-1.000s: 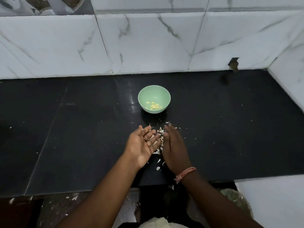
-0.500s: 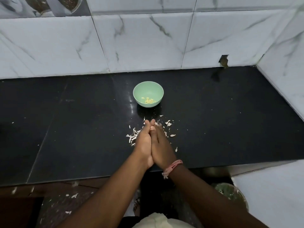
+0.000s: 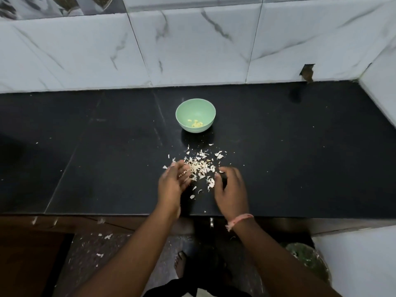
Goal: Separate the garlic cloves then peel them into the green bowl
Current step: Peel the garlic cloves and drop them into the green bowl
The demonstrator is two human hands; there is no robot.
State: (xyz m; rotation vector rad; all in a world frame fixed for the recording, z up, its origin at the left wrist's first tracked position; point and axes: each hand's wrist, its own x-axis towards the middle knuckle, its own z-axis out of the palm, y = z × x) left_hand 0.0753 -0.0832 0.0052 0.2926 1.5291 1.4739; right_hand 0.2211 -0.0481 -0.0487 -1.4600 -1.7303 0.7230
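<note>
A green bowl (image 3: 195, 115) stands on the black counter (image 3: 300, 159) and holds several peeled yellowish garlic cloves (image 3: 196, 124). In front of it lies a loose pile of white garlic skins (image 3: 200, 168). My left hand (image 3: 173, 185) is at the pile's left edge, palm turned inward, fingers relaxed and touching the skins. My right hand (image 3: 231, 189) rests on the counter at the pile's right edge, fingers loosely bent, with a thread band at the wrist. I see nothing held in either hand.
A white marble-tiled wall (image 3: 192, 50) runs behind the counter and turns a corner at the right. Scraps of skin lie on the floor (image 3: 102, 243) below the counter edge. A green bag (image 3: 308, 260) sits low at the right. A bare foot (image 3: 182, 262) shows below.
My hands were cupped round the skins, then pressed palm to palm above them. Now they are apart, one on each side of the pile, which lies more spread.
</note>
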